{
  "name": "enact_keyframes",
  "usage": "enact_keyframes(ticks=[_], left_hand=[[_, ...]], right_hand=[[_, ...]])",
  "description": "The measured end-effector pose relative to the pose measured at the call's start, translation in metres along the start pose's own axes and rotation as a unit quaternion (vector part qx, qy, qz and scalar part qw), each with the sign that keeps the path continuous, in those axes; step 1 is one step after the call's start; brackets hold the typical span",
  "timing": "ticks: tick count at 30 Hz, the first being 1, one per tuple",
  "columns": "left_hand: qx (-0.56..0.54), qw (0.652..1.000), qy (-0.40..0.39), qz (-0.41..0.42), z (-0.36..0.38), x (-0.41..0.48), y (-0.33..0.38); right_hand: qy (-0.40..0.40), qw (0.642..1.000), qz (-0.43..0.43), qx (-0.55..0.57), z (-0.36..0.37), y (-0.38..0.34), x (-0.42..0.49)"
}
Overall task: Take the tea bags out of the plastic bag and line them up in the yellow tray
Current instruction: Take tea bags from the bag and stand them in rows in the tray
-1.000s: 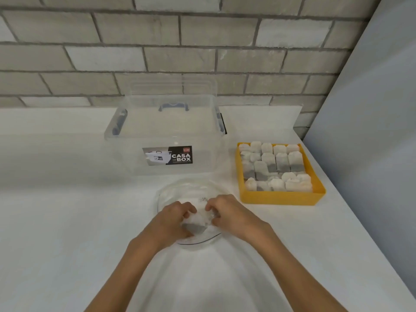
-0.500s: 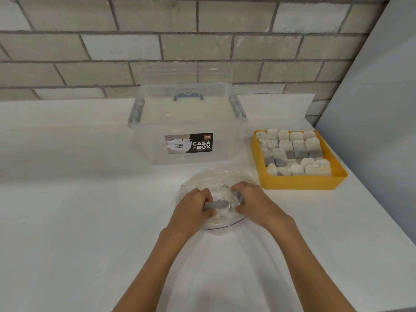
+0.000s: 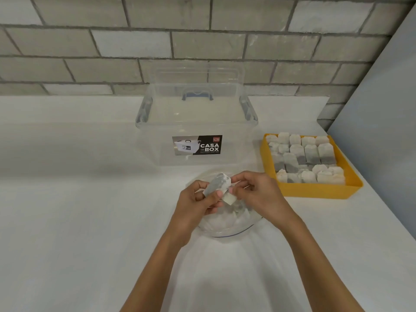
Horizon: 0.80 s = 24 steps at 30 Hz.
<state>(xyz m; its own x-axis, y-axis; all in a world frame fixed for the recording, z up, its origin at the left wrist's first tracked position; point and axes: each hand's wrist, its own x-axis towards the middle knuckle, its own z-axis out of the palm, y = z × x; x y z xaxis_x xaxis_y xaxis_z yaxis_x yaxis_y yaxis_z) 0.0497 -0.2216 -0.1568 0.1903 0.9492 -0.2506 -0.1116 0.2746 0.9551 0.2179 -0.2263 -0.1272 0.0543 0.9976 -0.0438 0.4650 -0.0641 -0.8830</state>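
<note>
Paper tea bag (image 3: 217, 184), grey fill, held tilted between both hands. The left hand (image 3: 194, 207) pinches its lower end, thumb in front and fingers (image 3: 200, 185) behind. The right hand (image 3: 258, 194) has curled fingers closed on its upper corner. A second pale piece sits just under the right thumb; cannot tell what it is.

The clear plastic bag (image 3: 225, 224) lies directly beneath the fingers, with more pale bags inside. The yellow tray (image 3: 315, 191) is right of the right fingers, apart from them, with tea bags (image 3: 304, 157) standing in rows.

Beyond the fingertips stands a clear storage box (image 3: 198, 122) with grey clips. Its black label (image 3: 197, 145) reads "CASA BOX"; the smaller print is illegible.

White bench (image 3: 78, 210). Grey brick wall (image 3: 157, 46) behind, plain grey panel (image 3: 387, 131) at right.
</note>
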Motion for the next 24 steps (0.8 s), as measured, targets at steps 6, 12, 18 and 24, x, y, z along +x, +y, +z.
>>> enact_keyframes(ticks=[6,12,18,24], left_hand=[[0.003,1.0,-0.002,0.007,0.003,0.0,0.002],[-0.038,0.998,0.027,0.034,0.009,-0.004,0.001],[0.061,0.977,0.08,0.19,0.017,-0.006,0.004],[0.092,0.972,0.038,0.213,0.014,-0.009,0.023]], right_hand=[[0.02,0.999,0.006,0.045,-0.003,0.0,0.002],[-0.014,0.993,-0.03,0.111,-0.006,-0.009,-0.002],[0.01,0.991,-0.089,0.095,-0.003,-0.019,-0.006],[0.035,0.992,-0.087,0.082,-0.006,-0.023,-0.006]])
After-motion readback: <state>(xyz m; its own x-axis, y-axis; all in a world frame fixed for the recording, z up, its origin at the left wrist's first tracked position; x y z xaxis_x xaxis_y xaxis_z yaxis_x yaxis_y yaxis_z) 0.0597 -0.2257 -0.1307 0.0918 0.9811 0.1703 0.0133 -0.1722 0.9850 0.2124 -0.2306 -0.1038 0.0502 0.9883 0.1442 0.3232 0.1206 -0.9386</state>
